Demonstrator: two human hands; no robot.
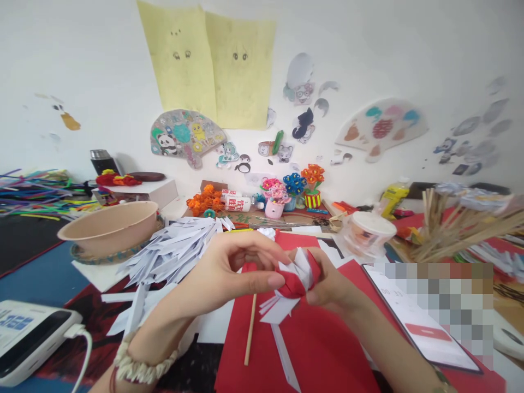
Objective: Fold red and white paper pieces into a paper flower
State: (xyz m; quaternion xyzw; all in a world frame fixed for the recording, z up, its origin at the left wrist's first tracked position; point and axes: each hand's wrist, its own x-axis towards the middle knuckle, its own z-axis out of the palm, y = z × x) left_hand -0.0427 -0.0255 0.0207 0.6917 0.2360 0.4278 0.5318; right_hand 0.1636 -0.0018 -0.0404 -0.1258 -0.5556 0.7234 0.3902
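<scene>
Red-and-white folded paper piece (292, 285) sits between the two hands, up above the red paper (327, 352) on the table; left hand (231, 262) comes in from its left side, thumb tip on the red part, fingers arched over the top, grip pinched closed on that edge; right hand (338, 281) has the opposite side, thumb low on it, fingers partly behind, grip also closed on it; from where I stand, can't tell how far those fingers wrap round the back; white fanned flaps (277, 309) hang below the piece, clear of both thumbs; under the hands, a wooden stick (250, 335) and a white strip (285, 357) lie on the red paper; pile of white strips (174, 245) past the left forearm; phone (399, 308) right of the right forearm.
</scene>
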